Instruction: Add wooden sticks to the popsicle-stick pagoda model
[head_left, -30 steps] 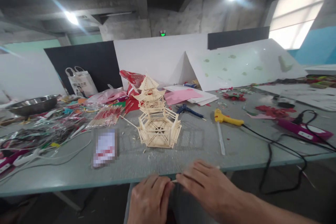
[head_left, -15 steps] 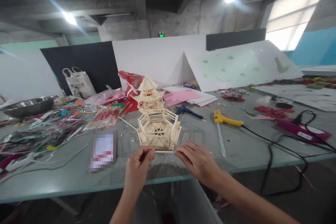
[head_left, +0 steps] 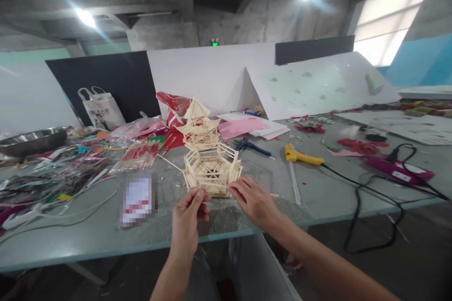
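In front of me stands a pagoda model (head_left: 212, 169) built of thin pale wooden sticks, with a wide railed base and stacked roofs. My left hand (head_left: 189, 208) is at the base's front left, thumb and forefinger pinched on one end of a wooden stick (head_left: 219, 194). At the front right of the base, my right hand (head_left: 257, 201) has its fingers closed together at the stick's other end. The stick lies level along the model's front lower edge; whether it touches the base I cannot tell. My fingers cover both its ends.
A yellow glue gun (head_left: 302, 157) with a black cord lies to the right, a blue glue gun (head_left: 254, 146) behind the model. Left are bundled sticks (head_left: 139, 155), a blurred packet (head_left: 137, 200), clutter and a metal bowl (head_left: 35, 141). A purple power strip (head_left: 399, 170) lies far right.
Both hands have moved slightly forward with the stick, closer to the model's front base. The view has shifted a little; the model stands as before.
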### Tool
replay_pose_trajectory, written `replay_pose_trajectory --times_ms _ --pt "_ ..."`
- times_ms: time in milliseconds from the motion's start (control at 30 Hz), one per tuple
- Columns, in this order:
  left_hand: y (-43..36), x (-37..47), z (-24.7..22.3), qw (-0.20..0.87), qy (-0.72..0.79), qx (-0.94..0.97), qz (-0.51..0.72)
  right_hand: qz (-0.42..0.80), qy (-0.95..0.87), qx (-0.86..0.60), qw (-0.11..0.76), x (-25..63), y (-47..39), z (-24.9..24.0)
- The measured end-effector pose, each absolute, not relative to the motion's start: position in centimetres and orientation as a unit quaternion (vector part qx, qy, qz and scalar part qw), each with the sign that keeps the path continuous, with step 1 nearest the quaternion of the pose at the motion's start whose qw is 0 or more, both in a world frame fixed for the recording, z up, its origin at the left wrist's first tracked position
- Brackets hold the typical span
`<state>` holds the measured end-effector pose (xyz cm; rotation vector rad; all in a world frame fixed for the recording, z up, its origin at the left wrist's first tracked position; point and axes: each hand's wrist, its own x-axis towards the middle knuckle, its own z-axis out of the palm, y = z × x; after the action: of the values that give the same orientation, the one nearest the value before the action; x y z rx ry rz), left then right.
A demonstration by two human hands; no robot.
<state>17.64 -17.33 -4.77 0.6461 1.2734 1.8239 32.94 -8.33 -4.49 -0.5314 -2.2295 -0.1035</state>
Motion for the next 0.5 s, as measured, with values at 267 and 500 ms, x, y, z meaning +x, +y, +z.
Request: replay_pose_trajectory --times_ms 267,500 --pt "-16.7 18.1 -4.6 0.414 0.502 0.245 0.719 -0.061 -0.886 -0.213 0.407 32.8 -8.1 -4.8" --pt "-15.6 18.6 -4.5 0.438 0.484 0.213 0.727 -0.055 -0.887 -0.211 0.407 32.9 -7.6 -4.8"
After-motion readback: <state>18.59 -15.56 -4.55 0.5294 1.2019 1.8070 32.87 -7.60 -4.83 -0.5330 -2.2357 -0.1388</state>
